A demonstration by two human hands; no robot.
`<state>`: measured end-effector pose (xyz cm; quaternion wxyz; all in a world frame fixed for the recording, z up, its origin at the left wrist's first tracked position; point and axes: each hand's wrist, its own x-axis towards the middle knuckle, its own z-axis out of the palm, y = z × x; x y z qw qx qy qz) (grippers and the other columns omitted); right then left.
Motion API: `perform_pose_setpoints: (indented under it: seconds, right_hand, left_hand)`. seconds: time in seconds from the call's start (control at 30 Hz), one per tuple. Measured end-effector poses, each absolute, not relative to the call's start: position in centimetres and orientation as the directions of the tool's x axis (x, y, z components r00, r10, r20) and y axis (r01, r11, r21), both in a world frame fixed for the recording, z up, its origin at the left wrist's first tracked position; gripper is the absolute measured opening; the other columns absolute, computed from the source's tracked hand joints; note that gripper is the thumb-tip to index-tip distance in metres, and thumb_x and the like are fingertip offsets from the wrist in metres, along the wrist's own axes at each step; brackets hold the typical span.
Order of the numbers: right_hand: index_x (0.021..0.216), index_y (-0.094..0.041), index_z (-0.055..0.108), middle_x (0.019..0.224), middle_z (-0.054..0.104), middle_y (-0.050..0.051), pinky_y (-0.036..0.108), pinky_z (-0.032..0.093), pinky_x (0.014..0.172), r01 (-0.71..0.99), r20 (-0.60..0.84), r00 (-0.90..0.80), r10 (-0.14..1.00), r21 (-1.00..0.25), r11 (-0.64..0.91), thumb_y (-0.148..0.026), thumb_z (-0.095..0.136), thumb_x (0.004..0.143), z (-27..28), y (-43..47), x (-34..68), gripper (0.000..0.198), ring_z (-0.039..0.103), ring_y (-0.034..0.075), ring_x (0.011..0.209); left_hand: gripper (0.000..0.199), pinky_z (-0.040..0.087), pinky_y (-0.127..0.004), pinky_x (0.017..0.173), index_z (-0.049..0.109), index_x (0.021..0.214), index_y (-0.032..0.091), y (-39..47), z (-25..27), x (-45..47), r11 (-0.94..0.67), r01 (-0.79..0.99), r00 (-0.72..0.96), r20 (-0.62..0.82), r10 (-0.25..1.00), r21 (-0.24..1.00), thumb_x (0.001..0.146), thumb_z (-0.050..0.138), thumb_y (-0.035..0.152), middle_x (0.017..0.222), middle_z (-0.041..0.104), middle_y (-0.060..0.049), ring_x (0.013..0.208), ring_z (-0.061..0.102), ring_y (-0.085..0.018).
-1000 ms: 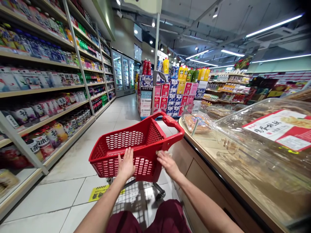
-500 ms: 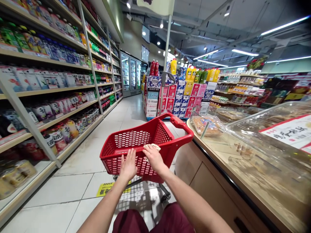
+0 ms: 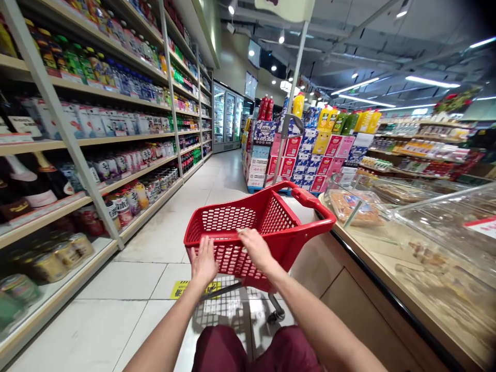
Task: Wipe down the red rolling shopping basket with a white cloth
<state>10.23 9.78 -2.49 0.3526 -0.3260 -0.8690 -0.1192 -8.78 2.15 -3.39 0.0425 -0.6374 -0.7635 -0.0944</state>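
While shelves (image 3: 96,139) of bottles and jars run down the left side of the aisle, one red basket (image 3: 256,227) on wheels stands on the pale tiled floor (image 3: 155,243), just left of a wooden counter (image 3: 372,289). Four shelf levels show at the near left, all stocked.

Left to right at the basket: the left hand (image 3: 202,263) lies flat against the near mesh wall just below the rim, fingers (image 3: 201,247) straight, slightly spread and pointing up, gripping nothing. Just beside it, the right hand (image 3: 256,249) rests on top of the near rim, fingers curled over the edge toward the inside; whether anything sits beneath them cannot be told. Both hands touch the same near wall, close together, and the basket body reaches away from them, tilted toward the counter, its thick handle (image 3: 313,204) at the far right corner. One wheel (image 3: 279,315) shows under it, and a yellow floor sticker (image 3: 196,288) lies just below the left hand.

Farther right, clear lidded bins (image 3: 437,217) sit on the counter, at least two, with baked goods inside. Beyond the basket stands a stack of boxes (image 3: 302,160) topped with bottles.
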Motion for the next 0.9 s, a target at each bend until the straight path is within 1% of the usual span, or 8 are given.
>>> perform_pose_setpoints:
  seconds: [0.07,0.13,0.27,0.33,0.47,0.53,0.7,0.9]
  right_hand:
    - [0.111,-0.014,0.057,0.116,0.058,0.011,0.038,0.038,0.096,0.715,0.720,-0.437,0.539,-0.085,0.694,-0.003,0.039,0.083,-2.0,10.5,12.2,0.036,0.048,0.019,0.111]
    - [0.114,-0.013,0.056,0.118,0.056,0.013,0.040,0.037,0.096,0.768,0.726,-0.355,0.589,-0.133,0.627,-0.001,0.037,0.082,-1.9,10.9,12.9,0.039,0.047,0.021,0.113]
    - [0.111,-0.015,0.057,0.112,0.059,0.011,0.042,0.037,0.096,0.728,0.655,-0.434,0.619,-0.150,0.669,-0.007,0.041,0.085,-3.8,9.4,6.6,0.032,0.049,0.022,0.109]
    - [0.110,-0.017,0.057,0.113,0.059,0.009,0.042,0.037,0.097,0.653,0.642,-0.507,0.575,-0.149,0.743,-0.011,0.042,0.086,-4.7,8.2,1.3,0.028,0.049,0.021,0.110]
    - [0.112,-0.020,0.055,0.122,0.054,0.005,0.042,0.033,0.102,0.398,0.652,-0.685,0.323,-0.037,0.917,-0.018,0.043,0.089,-6.2,6.9,-5.2,0.026,0.040,0.018,0.120]
    - [0.111,-0.018,0.055,0.126,0.051,0.006,0.042,0.032,0.103,0.349,0.641,-0.724,0.256,0.020,0.937,-0.018,0.045,0.088,-8.0,6.6,-5.3,0.026,0.037,0.020,0.123]
    - [0.087,-0.018,0.065,0.106,0.063,0.006,0.038,0.038,0.100,0.301,0.545,-0.814,0.200,0.102,0.948,-0.014,0.050,0.084,-12.3,6.3,-1.4,0.015,0.050,0.019,0.112]
    - [0.108,-0.016,0.057,0.128,0.050,0.009,0.049,0.030,0.104,0.417,0.700,-0.681,0.215,0.129,0.900,-0.011,0.046,0.085,-7.3,9.8,1.9,0.026,0.031,0.021,0.128]
  left_hand:
    - [0.070,0.016,-0.050,0.107,0.022,0.136,0.009,2.0,-3.7,-10.3,0.272,0.956,-0.288,0.175,0.942,0.108,0.069,0.042,0.016,0.146,0.018,-0.012,0.135,0.014,-0.023]
    - [0.070,0.015,-0.049,0.108,0.022,0.136,0.010,1.8,-3.9,-11.5,0.280,0.954,-0.296,0.167,0.941,0.111,0.069,0.042,0.014,0.146,0.019,-0.012,0.135,0.014,-0.022]
    - [0.069,0.014,-0.050,0.108,0.024,0.136,0.012,1.3,-4.1,-12.7,0.202,0.971,-0.222,0.166,0.961,0.129,0.069,0.041,0.012,0.145,0.023,-0.010,0.134,0.017,-0.021]
    - [0.067,0.013,-0.048,0.109,0.023,0.136,0.014,0.8,-4.2,-13.5,0.180,0.971,-0.205,0.157,0.966,0.159,0.071,0.039,0.010,0.145,0.024,-0.009,0.134,0.017,-0.020]
    - [0.070,0.017,-0.045,0.108,0.024,0.135,0.015,-0.8,-4.9,-16.3,0.342,0.907,-0.349,-0.014,0.937,0.247,0.068,0.034,0.003,0.144,0.027,-0.007,0.133,0.020,-0.016]
    - [0.071,0.020,-0.046,0.107,0.026,0.135,0.015,-1.9,-5.5,-17.9,0.387,0.887,-0.382,-0.073,0.921,0.251,0.066,0.033,0.001,0.143,0.028,-0.007,0.132,0.022,-0.016]
    - [0.072,0.020,-0.049,0.107,0.023,0.135,0.012,-2.8,-5.7,-19.9,0.427,0.869,-0.420,-0.083,0.904,0.249,0.065,0.032,0.002,0.144,0.023,-0.009,0.133,0.020,-0.018]
    - [0.072,0.015,-0.048,0.108,0.015,0.138,0.012,2.5,-2.5,-16.3,0.195,0.952,-0.213,0.055,0.975,0.234,0.068,0.033,0.006,0.147,0.013,-0.008,0.135,0.011,-0.016]
